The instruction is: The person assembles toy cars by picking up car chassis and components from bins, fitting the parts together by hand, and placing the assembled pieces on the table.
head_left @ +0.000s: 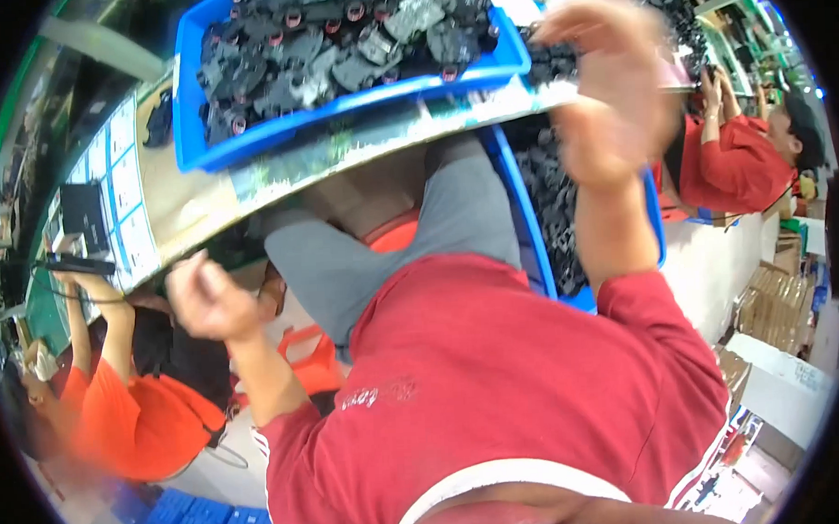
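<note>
My right hand (613,103) is raised over the right end of a blue bin (349,105), blurred by motion. Its fingers and thumb are apart, and nothing shows between them. My left hand (213,301) hovers by the front edge of the bench (191,214), left of my knees. The fingers there are loosely curled and somewhat blurred, with no object visible in them. Black molded plastic parts (338,43) fill the blue bin in a jumbled heap, some with reddish rings. Neither hand visibly touches the bin.
Beside my right leg stands a second blue bin (526,212) with black parts. A black box (83,218) lies on the bench at left. A co-worker in orange (152,419) sits at left, another in red (735,168) at right. Cardboard (772,310) stacks stand at far right.
</note>
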`<state>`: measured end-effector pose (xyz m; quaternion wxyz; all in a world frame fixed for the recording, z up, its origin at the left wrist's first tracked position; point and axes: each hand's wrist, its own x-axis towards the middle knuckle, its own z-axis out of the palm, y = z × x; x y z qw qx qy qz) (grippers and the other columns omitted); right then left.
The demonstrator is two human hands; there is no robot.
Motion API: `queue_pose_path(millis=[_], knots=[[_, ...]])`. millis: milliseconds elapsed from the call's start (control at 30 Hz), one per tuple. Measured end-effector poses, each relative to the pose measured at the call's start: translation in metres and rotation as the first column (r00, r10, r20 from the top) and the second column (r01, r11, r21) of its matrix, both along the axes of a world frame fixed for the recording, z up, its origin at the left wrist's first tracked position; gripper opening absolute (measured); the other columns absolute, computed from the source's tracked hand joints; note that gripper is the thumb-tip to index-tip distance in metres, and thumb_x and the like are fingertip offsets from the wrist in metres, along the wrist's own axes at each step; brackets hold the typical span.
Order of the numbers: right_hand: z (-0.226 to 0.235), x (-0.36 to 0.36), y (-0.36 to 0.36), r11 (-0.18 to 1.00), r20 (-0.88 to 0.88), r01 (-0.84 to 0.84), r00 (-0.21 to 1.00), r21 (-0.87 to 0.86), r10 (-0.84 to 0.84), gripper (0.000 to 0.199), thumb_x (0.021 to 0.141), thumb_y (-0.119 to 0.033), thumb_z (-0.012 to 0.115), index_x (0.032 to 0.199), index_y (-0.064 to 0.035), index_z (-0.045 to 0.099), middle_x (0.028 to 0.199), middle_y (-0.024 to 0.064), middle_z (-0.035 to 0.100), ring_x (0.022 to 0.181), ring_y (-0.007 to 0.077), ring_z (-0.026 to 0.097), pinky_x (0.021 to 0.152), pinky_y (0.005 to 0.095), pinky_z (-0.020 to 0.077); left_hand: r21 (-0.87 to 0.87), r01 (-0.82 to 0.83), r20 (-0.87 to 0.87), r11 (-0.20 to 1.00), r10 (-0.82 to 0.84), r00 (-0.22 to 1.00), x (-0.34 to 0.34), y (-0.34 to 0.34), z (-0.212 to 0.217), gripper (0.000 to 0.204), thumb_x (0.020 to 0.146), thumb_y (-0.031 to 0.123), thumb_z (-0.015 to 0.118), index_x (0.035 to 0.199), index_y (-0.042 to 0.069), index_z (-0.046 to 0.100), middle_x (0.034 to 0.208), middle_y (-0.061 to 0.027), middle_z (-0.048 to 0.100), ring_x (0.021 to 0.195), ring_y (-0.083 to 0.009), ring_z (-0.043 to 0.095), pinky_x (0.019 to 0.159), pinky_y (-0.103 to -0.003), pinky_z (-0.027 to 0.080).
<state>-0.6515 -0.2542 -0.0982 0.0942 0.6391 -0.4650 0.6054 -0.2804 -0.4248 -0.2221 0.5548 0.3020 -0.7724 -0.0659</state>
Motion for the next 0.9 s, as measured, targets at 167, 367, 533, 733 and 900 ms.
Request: queue_pose_path(millis=[167,367,533,733,900], knots=[[-0.091,-0.013,-0.046,0.662,-0.137,0.367,0.917,0.653,-0.374,0.061,0.082,-0.030,0.078,0.131,-0.0016,0.056,0.128,0.0192,0.055,0.104,0.0312,0.063,0.092,0.0392,0.0519,0.869,-0.026,0.055,0.494,-0.045,0.997,0.002,0.023,-0.176,0.014,0.099,0.009,0.057,0.102,0.001,0.067,0.094,-0.0018,0.064,0.086,-0.0084,0.058,0.079,-0.024,0.047],[-0.120,-0.040,-0.091,0.591,-0.323,0.397,0.917,0.702,-0.233,0.072,0.080,-0.033,0.078,0.140,-0.0054,0.049,0.131,0.0210,0.055,0.121,0.0386,0.055,0.104,0.0414,0.0453,0.822,0.134,-0.030,0.554,-0.192,0.981,-0.014,0.017,-0.192,0.014,0.095,0.010,0.063,0.101,-0.001,0.067,0.082,-0.0010,0.062,0.072,-0.0076,0.055,0.065,-0.023,0.046],[-0.117,-0.073,-0.085,0.630,-0.410,0.478,0.873,0.612,-0.264,0.069,0.075,-0.037,0.084,0.130,-0.0046,0.058,0.117,0.0167,0.062,0.105,0.0313,0.064,0.092,0.0376,0.0510,0.580,0.135,-0.090,0.803,-0.102,0.991,-0.034,-0.027,-0.142,0.012,0.092,0.009,0.065,0.095,-0.002,0.069,0.076,-0.0033,0.062,0.065,-0.0088,0.053,0.060,-0.023,0.044],[-0.082,-0.055,-0.035,0.792,0.293,0.318,0.805,0.521,-0.516,0.058,0.083,-0.033,0.080,0.128,-0.0034,0.059,0.102,0.0099,0.066,0.088,0.0140,0.063,0.080,0.0297,0.0511,0.384,-0.110,0.186,0.917,0.039,0.982,-0.022,-0.153,-0.079,0.030,0.089,0.023,0.070,0.107,-0.001,0.067,0.092,-0.0138,0.067,0.077,-0.0274,0.062,0.075,-0.038,0.050],[-0.107,0.012,0.001,0.842,0.763,-0.212,0.570,0.496,-0.306,0.047,0.096,-0.040,0.061,0.123,-0.0003,0.058,0.103,0.0055,0.066,0.085,0.0120,0.060,0.080,0.0293,0.0484,0.205,-0.519,0.255,0.830,0.467,0.847,-0.009,-0.325,-0.096,0.080,0.076,0.060,0.075,0.123,-0.003,0.060,0.107,-0.0254,0.067,0.100,-0.0411,0.064,0.095,-0.049,0.049]])
